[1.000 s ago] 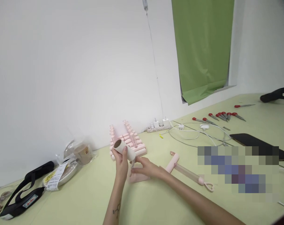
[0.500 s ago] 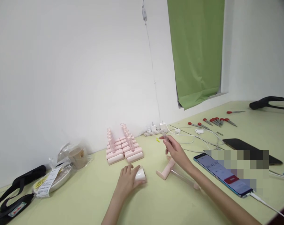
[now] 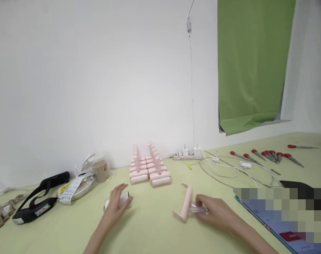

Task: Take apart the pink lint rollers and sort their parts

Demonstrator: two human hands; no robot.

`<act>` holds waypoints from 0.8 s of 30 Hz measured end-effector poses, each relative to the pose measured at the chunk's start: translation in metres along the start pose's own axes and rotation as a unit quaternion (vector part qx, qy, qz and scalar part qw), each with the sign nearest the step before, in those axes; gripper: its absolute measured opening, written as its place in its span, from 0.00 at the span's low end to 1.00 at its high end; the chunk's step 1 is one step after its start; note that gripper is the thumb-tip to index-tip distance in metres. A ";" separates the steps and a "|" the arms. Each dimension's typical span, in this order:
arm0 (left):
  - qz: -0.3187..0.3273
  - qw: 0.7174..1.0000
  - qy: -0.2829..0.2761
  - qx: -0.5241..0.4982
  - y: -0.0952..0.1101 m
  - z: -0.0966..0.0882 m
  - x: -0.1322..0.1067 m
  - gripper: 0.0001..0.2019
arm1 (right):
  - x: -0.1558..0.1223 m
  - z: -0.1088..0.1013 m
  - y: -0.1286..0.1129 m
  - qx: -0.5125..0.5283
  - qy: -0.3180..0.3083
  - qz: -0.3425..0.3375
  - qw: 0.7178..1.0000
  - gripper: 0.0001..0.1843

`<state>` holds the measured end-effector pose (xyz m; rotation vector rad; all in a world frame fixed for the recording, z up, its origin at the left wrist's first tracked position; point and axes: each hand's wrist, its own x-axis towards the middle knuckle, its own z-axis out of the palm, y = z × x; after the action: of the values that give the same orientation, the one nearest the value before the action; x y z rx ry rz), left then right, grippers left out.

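My left hand is on the green-topped table, curled over a short white roll that lies on its side; the fingers hide part of it. To the right, my right hand has its fingers around the clear handle of a lint roller frame. Its pink U-shaped head points left, with nothing mounted between its arms. Between the two hands there is a gap. Behind them, several pink lint rollers stand in two rows against the wall, their clear handles upright.
On the left lie a black strap, a bagged plate with a label and a paper cup in plastic. A power strip with white cables sits by the wall. Red-handled tools and a phone are at the right.
My right hand has come down and taken the lint roller's clear handle, turning its head. The small clear piece it held is no longer visible. The view has swung left.
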<state>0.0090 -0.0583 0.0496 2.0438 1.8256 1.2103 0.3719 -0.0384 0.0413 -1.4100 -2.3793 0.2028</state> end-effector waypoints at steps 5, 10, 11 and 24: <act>-0.184 0.884 -0.255 -0.345 0.089 0.065 -0.019 0.27 | 0.022 -0.001 -0.053 -0.060 -0.008 -0.174 0.983 0.12; -0.208 0.872 -0.246 -0.368 0.099 0.084 -0.037 0.26 | 0.019 0.012 -0.065 -0.060 -0.009 -0.253 0.966 0.14; -0.205 0.868 -0.255 -0.375 0.097 0.082 -0.038 0.25 | 0.017 0.012 -0.064 -0.048 -0.013 -0.263 0.964 0.14; -0.195 0.875 -0.181 -0.404 0.102 0.083 -0.034 0.32 | 0.017 0.002 -0.064 -0.017 -0.013 -0.213 0.977 0.12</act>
<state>0.1423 -0.0814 0.0387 1.2450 1.1679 1.1018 0.3117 -0.0551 0.0631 -0.8817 -2.6467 0.0664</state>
